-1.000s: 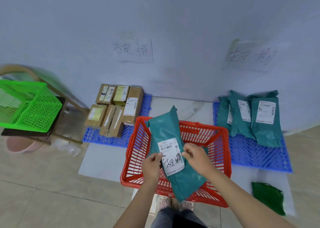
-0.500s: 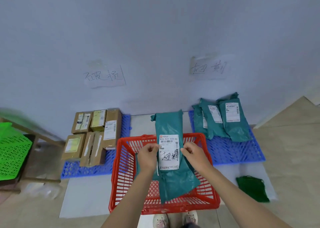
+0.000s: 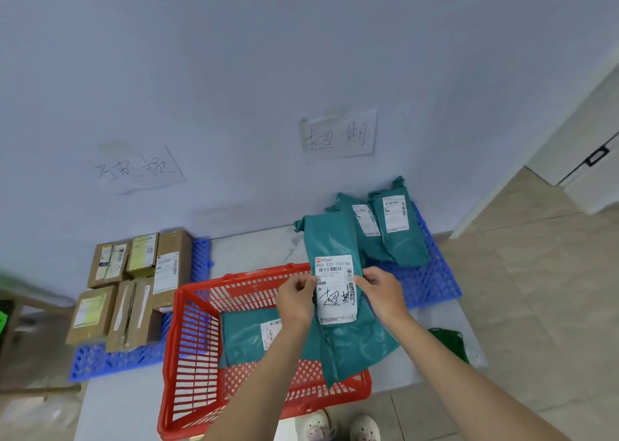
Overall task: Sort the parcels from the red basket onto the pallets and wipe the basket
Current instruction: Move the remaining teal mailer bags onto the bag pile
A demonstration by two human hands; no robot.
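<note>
Both hands hold a teal mailer bag (image 3: 335,239) upright above the red basket (image 3: 187,347). My left hand (image 3: 296,301) grips its left edge and my right hand (image 3: 382,293) its right edge, on either side of the white label with handwritten characters. A second teal mailer (image 3: 248,336) lies flat inside the basket. The right blue pallet (image 3: 432,283) carries several teal mailers (image 3: 398,236). The left blue pallet (image 3: 110,360) carries several cardboard boxes (image 3: 134,283).
Two handwritten paper signs hang on the wall, one (image 3: 140,169) above the boxes and one (image 3: 338,135) above the mailers. A dark green cloth (image 3: 449,342) lies on the floor right of the basket. My shoes (image 3: 341,427) are at the bottom edge.
The view swung to the right and the held mailer moved right, toward the right pallet. Both hands keep their grip on it. The mailer in the basket came into view.
</note>
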